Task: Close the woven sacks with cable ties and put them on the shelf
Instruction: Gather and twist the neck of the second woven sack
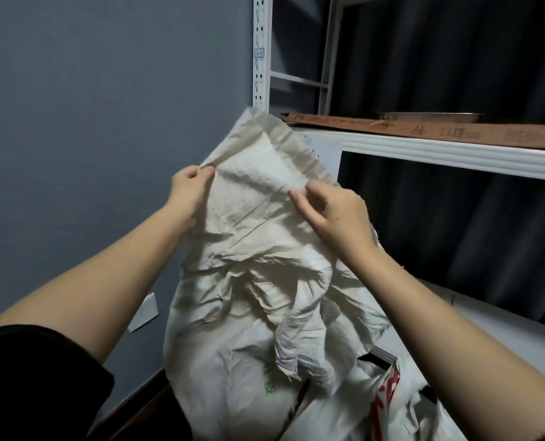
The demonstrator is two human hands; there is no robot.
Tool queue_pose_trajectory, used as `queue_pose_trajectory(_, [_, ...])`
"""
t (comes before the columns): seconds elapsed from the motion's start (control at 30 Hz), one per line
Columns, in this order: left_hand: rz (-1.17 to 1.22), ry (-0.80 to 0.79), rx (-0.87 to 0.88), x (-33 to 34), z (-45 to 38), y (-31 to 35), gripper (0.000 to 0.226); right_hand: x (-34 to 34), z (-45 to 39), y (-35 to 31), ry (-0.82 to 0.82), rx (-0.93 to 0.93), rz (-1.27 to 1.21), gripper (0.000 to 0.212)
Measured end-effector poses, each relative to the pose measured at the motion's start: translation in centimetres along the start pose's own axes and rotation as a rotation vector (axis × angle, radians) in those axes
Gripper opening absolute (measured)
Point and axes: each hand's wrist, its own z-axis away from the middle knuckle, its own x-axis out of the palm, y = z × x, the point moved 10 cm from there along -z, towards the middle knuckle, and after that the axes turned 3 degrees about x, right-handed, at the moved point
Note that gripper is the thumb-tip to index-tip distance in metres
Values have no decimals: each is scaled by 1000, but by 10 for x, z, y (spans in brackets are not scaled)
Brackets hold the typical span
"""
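A crumpled off-white woven sack (252,281) stands upright in the middle of the view, its open top flap raised toward the shelf. My left hand (190,192) pinches the flap's left edge. My right hand (334,211) pinches the flap's right edge, fingers curled on the fabric. The white metal shelf (439,151) runs across the upper right, just behind the sack's top. No cable tie is visible.
A second white sack with red print (388,399) lies at the lower right. A brown cardboard sheet (455,128) and a metal dish (430,116) sit on the shelf. A blue-grey wall (89,122) fills the left; a dark curtain hangs behind the rack.
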Motion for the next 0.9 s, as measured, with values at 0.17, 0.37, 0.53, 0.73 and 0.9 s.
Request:
queue_pose_trajectory(0.17, [-155, -35, 61, -9, -8, 9, 23, 0, -21, 48, -51, 328, 86, 39])
queue_pose_trajectory(0.37, [-120, -164, 82, 2, -6, 21, 39, -6, -77, 29, -22, 124, 219, 36])
queue_pose_trajectory(0.53, [-119, -178, 97, 9, -5, 34, 37, -8, -108, -19, -33, -119, 405, 38])
queue_pose_trajectory(0.73, [-88, -165, 39, 8, -2, 31, 31, 26, -88, 22, -181, 236, -4, 55])
queue_pose_trajectory(0.9, [-101, -158, -74, 5, 5, 27, 24, 31, -83, 44, -231, 338, 57, 83])
